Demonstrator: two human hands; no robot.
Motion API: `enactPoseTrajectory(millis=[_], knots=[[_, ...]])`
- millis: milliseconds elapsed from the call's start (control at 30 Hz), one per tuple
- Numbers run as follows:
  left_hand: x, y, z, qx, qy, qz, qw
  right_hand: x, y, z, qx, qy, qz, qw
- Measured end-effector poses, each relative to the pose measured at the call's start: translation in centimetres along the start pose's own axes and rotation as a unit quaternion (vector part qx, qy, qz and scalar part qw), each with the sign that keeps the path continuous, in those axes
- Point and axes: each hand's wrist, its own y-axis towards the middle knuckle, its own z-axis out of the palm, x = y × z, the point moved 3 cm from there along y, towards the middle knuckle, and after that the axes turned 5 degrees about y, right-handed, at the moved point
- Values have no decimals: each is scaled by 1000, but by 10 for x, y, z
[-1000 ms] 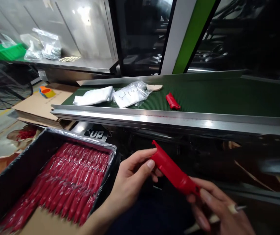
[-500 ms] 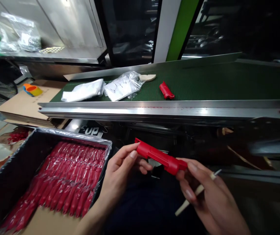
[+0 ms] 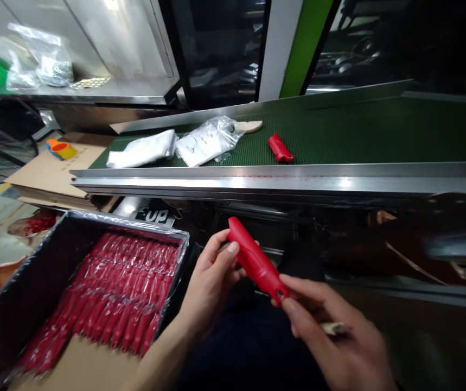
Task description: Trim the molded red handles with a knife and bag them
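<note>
Swung to a steeper tilt since half a second ago, our red handle (image 3: 255, 258) slopes between both hands.
We hold it in the air, short of the conveyor (image 3: 358, 133)'s near edge: left hand (image 3: 208, 282) gripping its upper end, right hand (image 3: 340, 353) pinching its holed end beside a tucked pale stick (image 3: 336, 328). We judge it light, stiff, slightly slick plastic, best pinched at both ends.
</note>
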Motion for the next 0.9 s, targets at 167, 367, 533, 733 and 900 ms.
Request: enactPoseTrajectory(millis=[167, 367, 533, 733, 900], knots=[[1, -6, 5, 43, -47, -61, 996, 3, 4, -1, 72, -78, -89, 990], [3, -22, 10, 104, -78, -79, 988, 8, 28, -17, 81, -197, -168, 962], [2, -31, 13, 117, -68, -71, 988, 35, 34, -13, 122, -252, -393, 876], [0, -34, 14, 125, -59, -58, 989, 36, 33, -12, 170, -309, -437, 828], [1, -35, 14, 130, -57, -54, 988, 39, 32, -14, 165, -316, -450, 819]])
